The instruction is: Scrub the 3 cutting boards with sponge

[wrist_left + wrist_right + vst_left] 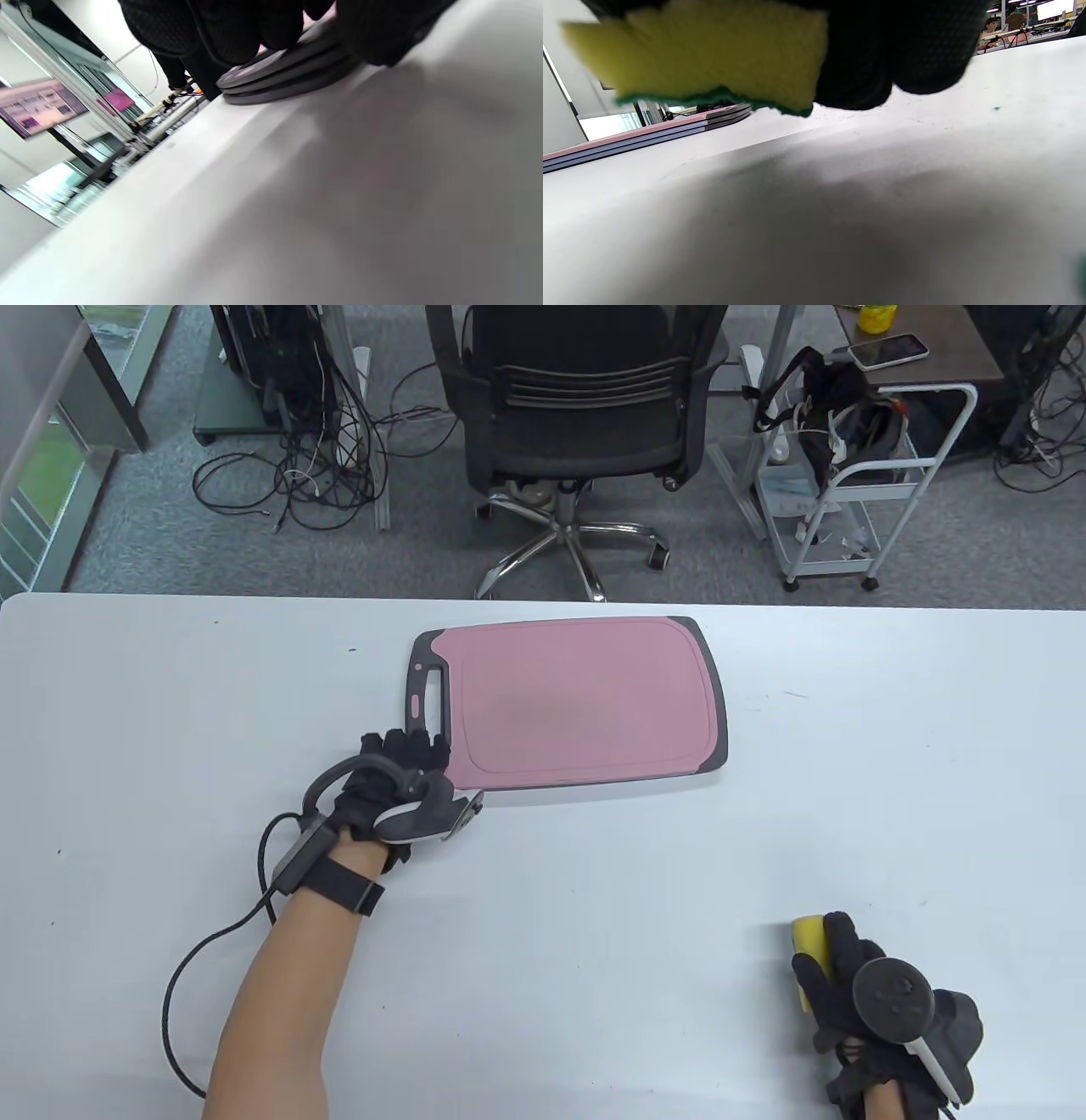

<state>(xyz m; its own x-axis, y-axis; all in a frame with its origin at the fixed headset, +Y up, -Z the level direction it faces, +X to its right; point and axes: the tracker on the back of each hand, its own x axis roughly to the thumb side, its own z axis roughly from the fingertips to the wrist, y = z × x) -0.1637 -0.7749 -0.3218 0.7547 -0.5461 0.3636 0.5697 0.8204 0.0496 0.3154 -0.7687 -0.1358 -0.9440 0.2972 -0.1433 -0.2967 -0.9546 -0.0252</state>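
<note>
Item 1, cutting boards [585, 704]: a stack of 3 lay flat on the white table [127, 729], toward its far middle. The table view showed only the top one, pink with a dark grey rim and a handle slot at its left end. Both wrist views showed 3 edges layered one on another [280, 74] [649, 129].

Item 2, your left hand [399, 789]: it rested at the stack's near left corner, just below the handle slot. Your gloved fingers [237, 29] lay over the top board's corner, and another gloved part came down beside the stack's edge toward the table. Whether they gripped the boards or only pressed on them could not be told. The tracker sat on the back of the hand, and a black cable ran from the wrist strap along your bare forearm.

Item 3, sponge [808, 950]: yellow with a green scouring face on its underside [712, 55], it was well apart from the boards, near the table's front right.

Item 4, your right hand [882, 1010]: your fingers [916, 51] were curled round the sponge and held it low above the tabletop, with a thin gap showing beneath the green face.

Item 5, surroundings: a black office chair [577, 398] and a white cart [857, 492] stood beyond the table's far edge.
</note>
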